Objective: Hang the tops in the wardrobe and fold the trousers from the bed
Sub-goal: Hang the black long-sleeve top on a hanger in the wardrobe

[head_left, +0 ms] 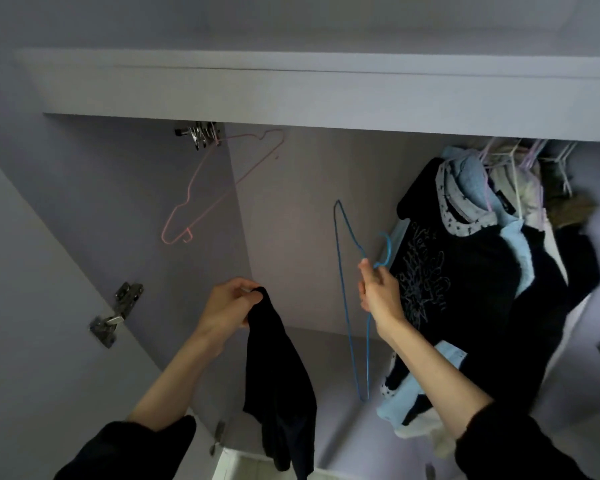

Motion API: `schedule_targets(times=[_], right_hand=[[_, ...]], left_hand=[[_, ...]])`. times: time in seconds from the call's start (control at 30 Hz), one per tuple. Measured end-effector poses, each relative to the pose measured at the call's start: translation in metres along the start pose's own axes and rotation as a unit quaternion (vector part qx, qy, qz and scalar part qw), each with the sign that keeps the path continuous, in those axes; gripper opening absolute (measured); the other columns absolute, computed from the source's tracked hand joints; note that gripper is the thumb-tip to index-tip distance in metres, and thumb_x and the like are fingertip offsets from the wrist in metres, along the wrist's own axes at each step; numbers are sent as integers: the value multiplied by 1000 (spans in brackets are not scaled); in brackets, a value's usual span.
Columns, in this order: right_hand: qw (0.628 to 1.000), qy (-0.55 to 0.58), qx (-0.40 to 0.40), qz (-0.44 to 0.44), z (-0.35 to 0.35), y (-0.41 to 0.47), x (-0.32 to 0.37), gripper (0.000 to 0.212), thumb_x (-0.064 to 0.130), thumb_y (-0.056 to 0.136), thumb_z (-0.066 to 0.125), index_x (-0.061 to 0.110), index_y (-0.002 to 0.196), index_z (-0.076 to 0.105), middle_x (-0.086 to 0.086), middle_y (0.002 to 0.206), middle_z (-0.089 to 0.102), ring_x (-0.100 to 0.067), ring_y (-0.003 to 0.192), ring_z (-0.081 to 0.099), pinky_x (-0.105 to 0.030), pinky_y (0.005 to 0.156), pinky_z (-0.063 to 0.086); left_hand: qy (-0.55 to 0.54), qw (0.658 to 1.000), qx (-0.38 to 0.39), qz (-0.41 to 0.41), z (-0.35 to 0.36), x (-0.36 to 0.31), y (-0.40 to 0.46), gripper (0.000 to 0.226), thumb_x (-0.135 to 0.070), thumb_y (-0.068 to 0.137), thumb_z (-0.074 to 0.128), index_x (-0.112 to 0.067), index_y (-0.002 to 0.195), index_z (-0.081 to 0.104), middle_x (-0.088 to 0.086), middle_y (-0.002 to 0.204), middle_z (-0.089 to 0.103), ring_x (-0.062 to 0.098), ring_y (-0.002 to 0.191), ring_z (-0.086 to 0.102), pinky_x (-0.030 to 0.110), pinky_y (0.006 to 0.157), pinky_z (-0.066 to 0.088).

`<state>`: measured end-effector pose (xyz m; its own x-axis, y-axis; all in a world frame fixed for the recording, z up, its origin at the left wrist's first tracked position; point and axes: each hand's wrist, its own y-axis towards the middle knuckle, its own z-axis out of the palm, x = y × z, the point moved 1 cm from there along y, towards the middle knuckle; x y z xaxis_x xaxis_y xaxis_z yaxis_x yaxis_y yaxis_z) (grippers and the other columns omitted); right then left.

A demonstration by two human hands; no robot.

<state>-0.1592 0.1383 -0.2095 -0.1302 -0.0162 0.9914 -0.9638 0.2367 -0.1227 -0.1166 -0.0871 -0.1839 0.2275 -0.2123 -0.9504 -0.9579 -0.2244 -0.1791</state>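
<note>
Two hands [229,303], two empty hangers: one pink [201,199], one blue [343,271]; two door hinges [116,315].

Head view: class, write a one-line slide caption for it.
At the open wardrobe, the left hand holds a black top while the right hand holds a blue hanger.

Black garment [278,368], plain; blue wire hanger [343,299] just beside it. Pink hanger [219,188] above, against lilac wardrobe wall [291,220]. Black top with pale scrawled print [426,271] right of blue hanger.

Home bedroom: wardrobe [326,98] of hung clothes [465,271]
</note>
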Motion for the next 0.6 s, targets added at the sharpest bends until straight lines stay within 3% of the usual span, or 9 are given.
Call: schedule_targets(times=[0.13,0.2,0.27,0.37,0.5,0.6], right_hand=[[996,-81,9,26,-13,-2,-20,29,18,100,40,3,93,64,1,56,43,-12,51,37,-25,52,29],[994,-106,25,20,-20,-5,-23,30,14,98,43,-3,86,65,7,51,46,-11,53,41,-26,59,33],[987,-149,53,7,-27,-8,-23,32,15,98,43,2,74,60,9,50,45,-13,55,39,-29,61,32],[979,-185,80,-5,-37,-11,-23,36,17,98,43,13,66,58,-1,56,37,-17,56,35,-30,61,30],[973,-209,93,-34,-40,-16,-21,35,16,97,45,16,65,58,-9,64,45,-21,65,42,-29,66,34],[964,-235,102,-65,-34,-19,-14,34,17,97,45,18,67,59,2,62,52,-12,61,45,-23,62,35]], left_hand=[[4,999,-24,-32,3,8,8,17,-2,88,56,-14,76,59,6,69,58,16,59,55,18,42,47],[9,998,-50,-41,0,12,13,14,-2,87,57,-13,79,60,6,74,59,19,66,55,22,47,48],[14,995,-82,-47,-6,15,19,8,-3,85,59,-10,83,62,8,81,61,22,76,56,30,58,50],[42,991,-124,-38,-16,16,27,6,-5,83,61,-10,81,63,10,85,62,23,80,57,40,74,52],[124,983,-133,8,-21,10,31,10,-11,82,63,-20,75,62,4,80,62,26,84,60,31,74,48],[208,971,-110,50,-14,3,29,9,-16,82,63,-22,76,62,3,82,65,25,85,62,27,73,45]])
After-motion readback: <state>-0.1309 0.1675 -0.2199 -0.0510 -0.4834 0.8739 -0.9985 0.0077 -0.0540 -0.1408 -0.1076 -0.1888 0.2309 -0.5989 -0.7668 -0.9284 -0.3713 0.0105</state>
